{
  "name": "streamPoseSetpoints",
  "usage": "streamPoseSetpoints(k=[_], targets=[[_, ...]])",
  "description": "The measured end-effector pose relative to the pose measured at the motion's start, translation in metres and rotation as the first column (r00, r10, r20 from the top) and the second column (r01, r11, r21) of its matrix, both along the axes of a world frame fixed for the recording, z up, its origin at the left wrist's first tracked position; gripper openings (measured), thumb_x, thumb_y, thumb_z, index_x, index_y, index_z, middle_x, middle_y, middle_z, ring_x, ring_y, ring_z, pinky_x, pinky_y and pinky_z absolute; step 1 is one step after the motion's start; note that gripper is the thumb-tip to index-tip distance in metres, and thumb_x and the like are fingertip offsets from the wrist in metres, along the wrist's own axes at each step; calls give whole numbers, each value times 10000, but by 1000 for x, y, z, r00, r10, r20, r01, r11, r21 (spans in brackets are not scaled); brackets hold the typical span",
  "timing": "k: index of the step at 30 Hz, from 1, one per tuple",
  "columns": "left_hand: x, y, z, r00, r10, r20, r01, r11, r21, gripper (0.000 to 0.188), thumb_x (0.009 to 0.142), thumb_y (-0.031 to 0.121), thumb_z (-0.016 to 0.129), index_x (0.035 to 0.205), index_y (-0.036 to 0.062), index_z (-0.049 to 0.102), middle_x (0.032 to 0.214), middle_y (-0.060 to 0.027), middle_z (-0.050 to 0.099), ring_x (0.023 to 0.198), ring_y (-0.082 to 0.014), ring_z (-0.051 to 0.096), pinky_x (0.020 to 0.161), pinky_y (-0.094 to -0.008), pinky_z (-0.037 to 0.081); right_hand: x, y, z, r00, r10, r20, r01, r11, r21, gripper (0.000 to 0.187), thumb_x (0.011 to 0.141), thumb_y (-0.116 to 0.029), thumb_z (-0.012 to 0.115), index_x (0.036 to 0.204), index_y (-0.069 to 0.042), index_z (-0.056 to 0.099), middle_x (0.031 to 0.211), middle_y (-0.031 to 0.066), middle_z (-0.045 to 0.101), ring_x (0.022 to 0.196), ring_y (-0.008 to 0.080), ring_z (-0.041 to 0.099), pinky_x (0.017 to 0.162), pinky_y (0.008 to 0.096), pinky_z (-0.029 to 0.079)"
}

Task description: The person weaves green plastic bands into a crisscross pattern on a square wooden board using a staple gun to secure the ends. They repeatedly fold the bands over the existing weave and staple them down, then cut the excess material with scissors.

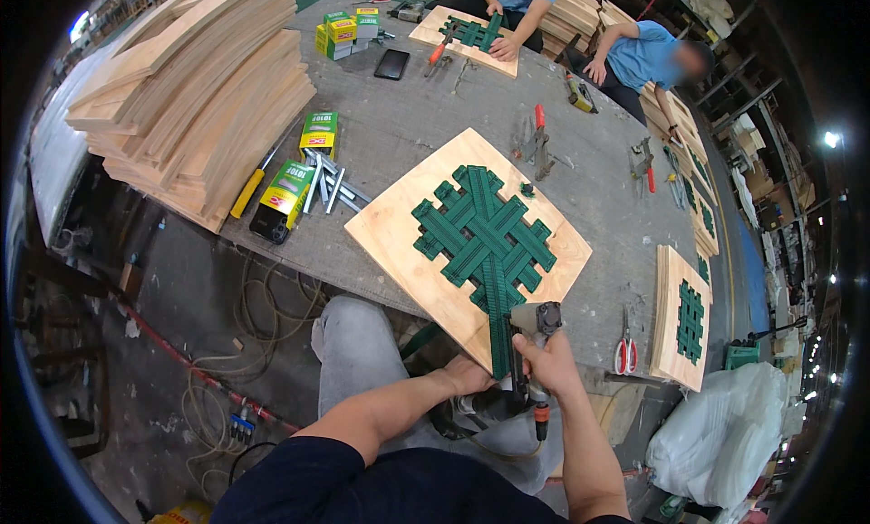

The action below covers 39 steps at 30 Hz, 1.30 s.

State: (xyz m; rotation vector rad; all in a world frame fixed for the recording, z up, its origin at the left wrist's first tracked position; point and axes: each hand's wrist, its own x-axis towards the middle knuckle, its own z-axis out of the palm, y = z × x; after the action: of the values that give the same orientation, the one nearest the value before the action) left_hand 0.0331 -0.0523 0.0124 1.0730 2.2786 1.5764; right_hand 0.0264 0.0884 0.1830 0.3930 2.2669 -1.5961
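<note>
Our dark shirt [390, 488] and forearms [385, 415] come up from below, over our grey trousers [358, 352], toward the desk [390, 107]. Our right hand [549, 356] is wrapped around the handle of a staple gun [541, 317], its nose close by a green strap [500, 343] that runs off the front of a wooden board [399, 230]; we cannot tell whether they touch. Our left hand [468, 376] is at the board's near edge, its fingers partly hidden, so we cannot tell whether they are spread or pinching. The wooden board juts out over the desk's near edge, woven straps [489, 225] across its top. Toward the near left corner we see green-and-yellow boxes [290, 184], loose staple strips [337, 184] and a yellow-handled screwdriver [246, 195], beside a tall pile of curved wood [199, 107]. Scissors [625, 354] lie near the near right corner. At the far edge, a co-worker's hand [505, 48] rests at another strapped board [480, 58].
</note>
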Motion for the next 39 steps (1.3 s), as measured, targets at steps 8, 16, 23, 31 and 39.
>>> streamPoseSetpoints(k=[8, 16, 23, 31, 39], targets=[[0, -3, 16, 996, 59, -66, -50, 990, 131, 188, 887, 184, 713, 1068, 151, 674, 1049, -119, 692, 1031, -367, 644, 891, -500, 496, 1, -13, 5, 1000, -22, -1, 22, 1000, 7, 279, 955, -120, 729, 1168, 20, 616, 753, 20, 640, 507, 92, 553, 454, 282, 440], [2, -6, 14, 990, 31, -138, -30, 999, 14, 161, 892, 206, 698, 1038, 141, 673, 1023, -123, 694, 1016, -374, 658, 862, -492, 513, 5, -21, -1, 1000, 6, 12, -7, 1000, 28, 263, 957, -121, 725, 1147, 25, 617, 750, 27, 640, 494, 102, 559, 445, 279, 445], [11, 0, 2, 997, 61, -55, -67, 990, -125, 252, 908, 228, 689, 1133, 122, 647, 1059, -175, 692, 1037, -417, 649, 856, -508, 517, 13, -15, -9, 999, -6, -35, 5, 999, -40, 283, 963, -116, 718, 1183, 13, 597, 793, 34, 655, 506, 103, 575, 438, 273, 450], [48, 15, 32, 833, 154, 532, 38, 943, -332, 651, 1056, 574, 419, 1015, 3, 729, 982, -304, 713, 999, -449, 695, 912, -526, 527, 33, 22, -10, 984, -175, -37, 172, 983, -65, 347, 959, -139, 733, 1219, -20, 537, 818, 42, 636, 518, 141, 606, 420, 270, 458], [46, -23, 95, 693, -82, 716, -134, 962, 239, 451, 1106, 366, 482, 985, 2, 719, 910, -84, 741, 837, -166, 697, 745, -336, 563, 37, 30, -18, 984, -164, -72, 158, 984, -78, 268, 948, -129, 744, 1142, -14, 599, 805, 44, 662, 508, 124, 599, 416, 270, 446]])
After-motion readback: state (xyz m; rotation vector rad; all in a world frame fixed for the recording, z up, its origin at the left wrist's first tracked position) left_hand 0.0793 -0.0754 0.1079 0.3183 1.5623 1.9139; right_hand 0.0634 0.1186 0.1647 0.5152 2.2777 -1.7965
